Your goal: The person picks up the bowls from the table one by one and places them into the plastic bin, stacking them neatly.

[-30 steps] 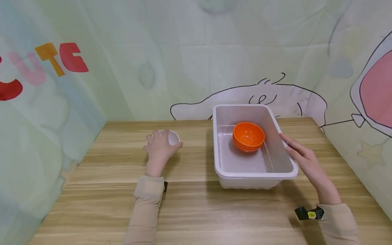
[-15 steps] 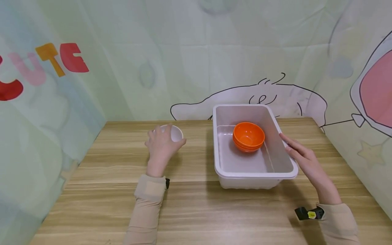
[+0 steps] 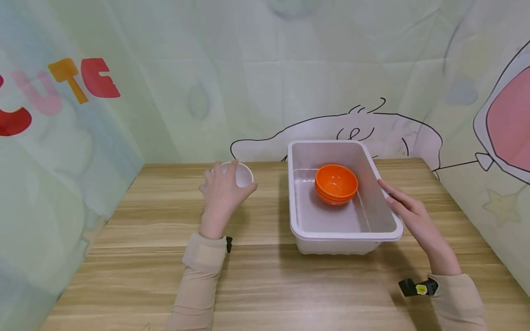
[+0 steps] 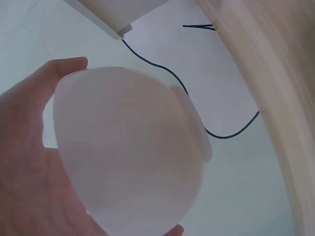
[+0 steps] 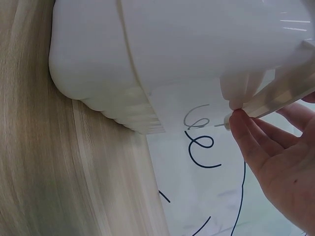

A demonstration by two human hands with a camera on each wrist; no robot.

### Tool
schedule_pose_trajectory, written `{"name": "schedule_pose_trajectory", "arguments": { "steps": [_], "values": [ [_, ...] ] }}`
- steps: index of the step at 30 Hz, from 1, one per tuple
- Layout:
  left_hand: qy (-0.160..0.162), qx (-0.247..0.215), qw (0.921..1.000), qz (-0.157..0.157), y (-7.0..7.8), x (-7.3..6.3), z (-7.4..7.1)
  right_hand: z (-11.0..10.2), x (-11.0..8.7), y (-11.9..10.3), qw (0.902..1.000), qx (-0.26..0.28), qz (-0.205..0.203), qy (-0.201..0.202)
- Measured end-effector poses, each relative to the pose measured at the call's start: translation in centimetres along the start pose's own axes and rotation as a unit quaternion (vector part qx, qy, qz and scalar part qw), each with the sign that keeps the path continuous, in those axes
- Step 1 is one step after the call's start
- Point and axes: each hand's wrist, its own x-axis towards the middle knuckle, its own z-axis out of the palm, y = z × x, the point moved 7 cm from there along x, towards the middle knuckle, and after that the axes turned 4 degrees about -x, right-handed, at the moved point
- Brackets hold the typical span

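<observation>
My left hand [image 3: 221, 192] holds a small white bowl [image 3: 244, 176] above the table, left of the bin. Its fingers and thumb spread around the bowl's rim; the left wrist view shows the bowl's smooth outer side [image 4: 128, 147]. A white plastic bin [image 3: 345, 236] stands to the right. Inside it sits a small stack of orange bowls [image 3: 336, 181], toward its right wall. My right hand [image 3: 411, 218] touches the bin's right rim with extended fingers. In the right wrist view, the fingertips [image 5: 239, 120] meet the bin's outer side at the rim.
The wooden table [image 3: 256, 285] extends around the bin, with its back edge against a printed curtain [image 3: 207, 82]. Another printed curtain panel borders the table's right side. Both wrists wear dark straps.
My left hand has carried the white bowl up, away from me and slightly right, toward the bin. My right hand, the bin and the orange bowls have stayed in place.
</observation>
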Motion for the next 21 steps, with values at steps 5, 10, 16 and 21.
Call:
{"name": "schedule_pose_trajectory", "arguments": {
  "steps": [5, 10, 16, 21],
  "values": [
    [0.001, 0.004, 0.9999, 0.011, 0.9, 0.2, -0.4, 0.1, 0.0, 0.1, 1.0000, 0.002, 0.002, -0.003],
    [0.001, 0.008, 0.9998, 0.017, 1.5, 0.4, -0.7, 0.1, 0.0, 0.0, 0.9999, 0.012, 0.003, -0.005],
    [-0.001, 0.010, 0.9996, 0.026, 2.8, 0.4, -1.3, 0.1, 0.1, 0.0, 0.9995, 0.031, 0.000, -0.004],
    [0.001, 0.012, 0.9992, 0.038, 4.0, 0.4, -1.8, 0.1, 0.0, 0.0, 0.9995, 0.032, 0.004, -0.006]
  ]
}}
